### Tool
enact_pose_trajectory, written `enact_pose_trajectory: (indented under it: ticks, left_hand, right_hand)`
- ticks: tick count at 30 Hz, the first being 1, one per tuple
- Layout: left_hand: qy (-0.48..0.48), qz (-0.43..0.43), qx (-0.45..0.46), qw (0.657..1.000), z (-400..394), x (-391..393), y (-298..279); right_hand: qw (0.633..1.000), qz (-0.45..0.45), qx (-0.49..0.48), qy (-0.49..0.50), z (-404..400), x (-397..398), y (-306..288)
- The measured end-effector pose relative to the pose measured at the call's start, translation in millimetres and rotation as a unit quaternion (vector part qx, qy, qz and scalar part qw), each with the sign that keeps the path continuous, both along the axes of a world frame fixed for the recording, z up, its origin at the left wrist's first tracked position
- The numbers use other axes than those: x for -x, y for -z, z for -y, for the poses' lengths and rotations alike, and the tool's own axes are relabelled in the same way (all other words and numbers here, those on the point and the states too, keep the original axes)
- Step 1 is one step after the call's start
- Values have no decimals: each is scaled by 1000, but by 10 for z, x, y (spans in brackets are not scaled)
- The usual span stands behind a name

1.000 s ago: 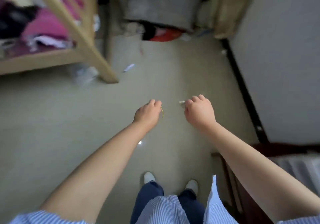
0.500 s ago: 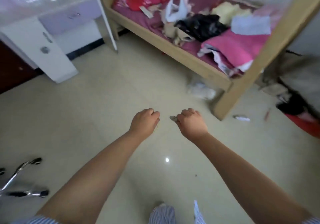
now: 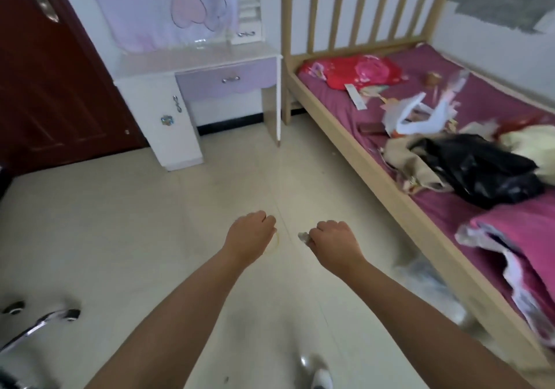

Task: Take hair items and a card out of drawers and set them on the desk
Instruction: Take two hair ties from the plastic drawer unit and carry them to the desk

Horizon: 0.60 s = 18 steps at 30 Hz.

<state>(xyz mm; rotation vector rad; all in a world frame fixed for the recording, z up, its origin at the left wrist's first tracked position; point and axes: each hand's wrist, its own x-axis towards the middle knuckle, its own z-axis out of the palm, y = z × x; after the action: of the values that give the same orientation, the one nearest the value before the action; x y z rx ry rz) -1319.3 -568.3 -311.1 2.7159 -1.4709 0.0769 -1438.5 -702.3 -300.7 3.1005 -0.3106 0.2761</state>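
Note:
My left hand (image 3: 249,235) is a closed fist over the floor, with a thin yellow hair band (image 3: 275,242) hanging from its fingers. My right hand (image 3: 333,240) is also closed, and a small grey-white item (image 3: 304,237) sticks out from its fingers; what it is I cannot make out. Both hands are held out in front of me at mid-frame. The white desk (image 3: 168,64) with a closed purple drawer (image 3: 226,80) stands against the far wall, well beyond the hands.
A dark red door (image 3: 54,82) stands left of the desk. A wooden bed (image 3: 399,199) along the right side holds clothes, papers and a black bag (image 3: 480,169). Chrome chair legs (image 3: 39,324) lie at the lower left. Pale floor tiles stretch between me and the desk.
The view has swung left from the bed's corner toward the desk and door. Both hands stay closed on their items in the same pose.

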Motion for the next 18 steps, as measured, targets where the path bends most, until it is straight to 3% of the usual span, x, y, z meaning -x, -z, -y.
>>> enact_pose_trajectory:
  ticks: [4,6,11,18]
  left_hand:
    - [-24,9,55,998,385,-822,-205]
    - [-24,53,37,998,489,-1192,-256]
    - [-83,39,13,996,765,-2511,-187]
    - [-115,67,37,990,1230,-4749,-357]
  right_hand:
    - [998,51,16,-42,471,-1063,-159]
    - [996,54,-6,-76,617,-1538,-180]
    - [989,58,-20,-133,1021,-2968,-86]
    - [990,68,-20,-121,1672,-5155,-330]
